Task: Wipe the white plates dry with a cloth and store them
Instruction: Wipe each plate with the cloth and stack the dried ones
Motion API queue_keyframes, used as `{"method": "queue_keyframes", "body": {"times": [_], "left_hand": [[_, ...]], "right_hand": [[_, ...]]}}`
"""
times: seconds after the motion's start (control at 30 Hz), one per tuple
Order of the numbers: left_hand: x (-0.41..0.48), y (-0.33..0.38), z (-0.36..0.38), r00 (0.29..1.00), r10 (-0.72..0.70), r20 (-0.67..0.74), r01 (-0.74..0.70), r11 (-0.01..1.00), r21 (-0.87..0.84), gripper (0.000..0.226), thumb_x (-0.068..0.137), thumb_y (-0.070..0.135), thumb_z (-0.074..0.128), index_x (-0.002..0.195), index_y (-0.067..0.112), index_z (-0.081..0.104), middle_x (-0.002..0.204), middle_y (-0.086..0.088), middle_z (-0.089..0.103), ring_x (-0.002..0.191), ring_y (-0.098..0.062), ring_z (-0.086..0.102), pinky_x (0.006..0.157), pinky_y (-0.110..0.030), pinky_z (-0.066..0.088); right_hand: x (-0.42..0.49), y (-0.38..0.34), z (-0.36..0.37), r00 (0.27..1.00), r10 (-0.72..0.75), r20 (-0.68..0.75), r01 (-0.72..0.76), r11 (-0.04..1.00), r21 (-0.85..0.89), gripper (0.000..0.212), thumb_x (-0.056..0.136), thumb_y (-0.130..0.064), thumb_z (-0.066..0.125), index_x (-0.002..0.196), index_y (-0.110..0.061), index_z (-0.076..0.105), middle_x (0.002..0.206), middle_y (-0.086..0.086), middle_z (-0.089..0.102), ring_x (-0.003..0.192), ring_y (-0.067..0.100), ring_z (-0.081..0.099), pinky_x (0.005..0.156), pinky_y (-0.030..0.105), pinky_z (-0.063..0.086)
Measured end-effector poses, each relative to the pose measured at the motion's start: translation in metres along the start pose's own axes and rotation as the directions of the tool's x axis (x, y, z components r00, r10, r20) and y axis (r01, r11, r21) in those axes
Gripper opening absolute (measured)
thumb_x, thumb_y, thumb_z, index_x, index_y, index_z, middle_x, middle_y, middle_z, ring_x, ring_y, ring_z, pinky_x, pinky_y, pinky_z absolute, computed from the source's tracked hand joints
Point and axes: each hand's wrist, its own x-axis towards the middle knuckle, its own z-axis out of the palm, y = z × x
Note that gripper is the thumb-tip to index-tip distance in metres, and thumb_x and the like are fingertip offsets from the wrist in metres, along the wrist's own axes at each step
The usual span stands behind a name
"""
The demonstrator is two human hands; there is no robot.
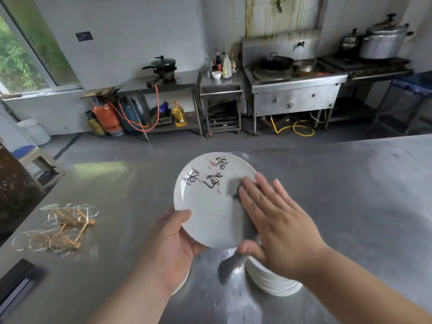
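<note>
Cloth [228,270] mostly under right hand [278,220] | left hand [173,242] grips plate [205,206] | stack [273,281] partly hidden

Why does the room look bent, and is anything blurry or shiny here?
Head view: the wide lens bows the window and the table edge; daylight leaves a pale glare on the steel at left; the cloth has a motion-blurred hanging tail; the plate shows sharp lettering.
</note>
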Motion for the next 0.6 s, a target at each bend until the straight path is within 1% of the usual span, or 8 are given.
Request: {"method": "queue_keyframes", "body": {"times": [0.1,0.17,0.23,0.33,0.4,0.43,0.5,0.6], "left_hand": [[-0.001,0.002,0.009,0.998,0.043,0.051,-0.044,0.999,0.006,0.043,0.085,0.011,0.056,0.121,0.021,0.077,0.13,-0.015,0.073,0.113,-0.035,0.073,0.073,-0.05,0.063],[0.004,0.003,0.016,0.996,0.072,0.047,-0.071,0.997,-0.013,0.041,0.091,0.007,0.053,0.12,0.022,0.077,0.129,-0.014,0.073,0.113,-0.034,0.074,0.073,-0.049,0.063],[0.009,0.001,0.023,0.997,0.082,0.005,-0.082,0.996,-0.016,0.042,0.098,0.002,0.047,0.114,0.023,0.08,0.123,-0.014,0.076,0.109,-0.031,0.075,0.071,-0.045,0.063],[0.014,-0.01,0.031,0.996,0.079,-0.049,-0.078,0.997,0.023,0.041,0.098,0.0,0.049,0.095,0.023,0.083,0.106,-0.016,0.079,0.091,-0.027,0.079,0.065,-0.036,0.063],[0.015,-0.017,0.031,0.994,0.072,-0.084,-0.069,0.997,0.035,0.039,0.097,-0.002,0.052,0.083,0.021,0.081,0.095,-0.016,0.078,0.082,-0.027,0.078,0.063,-0.035,0.063],[0.016,-0.018,0.029,0.993,0.07,-0.096,-0.067,0.997,0.033,0.039,0.097,-0.001,0.052,0.083,0.021,0.082,0.095,-0.017,0.079,0.083,-0.028,0.079,0.063,-0.036,0.063],[0.018,-0.016,0.025,0.992,0.075,-0.097,-0.073,0.997,0.017,0.042,0.099,0.0,0.048,0.091,0.021,0.083,0.104,-0.019,0.079,0.09,-0.03,0.079,0.064,-0.041,0.063],[0.018,-0.007,0.013,0.993,0.1,-0.057,-0.098,0.994,0.048,0.044,0.1,-0.001,0.046,0.103,0.023,0.083,0.116,-0.016,0.078,0.102,-0.03,0.078,0.069,-0.042,0.063]], "right_hand": [[0.016,0.006,-0.011,0.992,0.12,0.043,-0.121,0.993,0.015,0.109,0.089,-0.085,-0.001,0.165,-0.008,0.014,0.174,0.008,0.001,0.161,0.03,-0.011,0.131,0.05,0.005],[0.017,-0.006,-0.009,0.986,0.15,0.071,-0.155,0.986,0.061,0.111,0.086,-0.085,-0.007,0.165,-0.008,0.001,0.173,0.01,-0.012,0.159,0.029,-0.022,0.131,0.049,-0.003],[0.008,-0.032,-0.002,0.989,0.121,0.086,-0.132,0.982,0.138,0.109,0.089,-0.083,-0.007,0.164,-0.004,-0.001,0.172,0.016,-0.013,0.159,0.032,-0.018,0.13,0.052,0.003],[-0.008,-0.072,0.014,1.0,0.03,0.0,-0.029,0.966,0.258,0.106,0.096,-0.077,0.0,0.161,0.004,0.021,0.17,0.022,0.013,0.159,0.039,0.01,0.126,0.057,0.022],[-0.012,-0.081,0.021,0.999,-0.032,-0.033,0.04,0.963,0.267,0.105,0.097,-0.075,-0.001,0.16,0.003,0.026,0.17,0.02,0.018,0.16,0.034,0.015,0.126,0.052,0.026],[-0.012,-0.076,0.022,0.998,-0.059,-0.036,0.066,0.965,0.255,0.104,0.096,-0.075,-0.001,0.161,0.002,0.025,0.171,0.018,0.018,0.16,0.032,0.014,0.126,0.051,0.027],[-0.013,-0.058,0.024,0.997,-0.072,-0.017,0.074,0.977,0.2,0.103,0.096,-0.076,0.002,0.162,-0.001,0.022,0.172,0.016,0.014,0.161,0.029,0.01,0.126,0.051,0.027],[-0.005,-0.023,0.023,0.999,0.022,0.03,-0.025,0.992,0.124,0.102,0.096,-0.078,0.006,0.163,-0.002,0.02,0.173,0.016,0.01,0.161,0.033,0.004,0.126,0.055,0.025]]}}
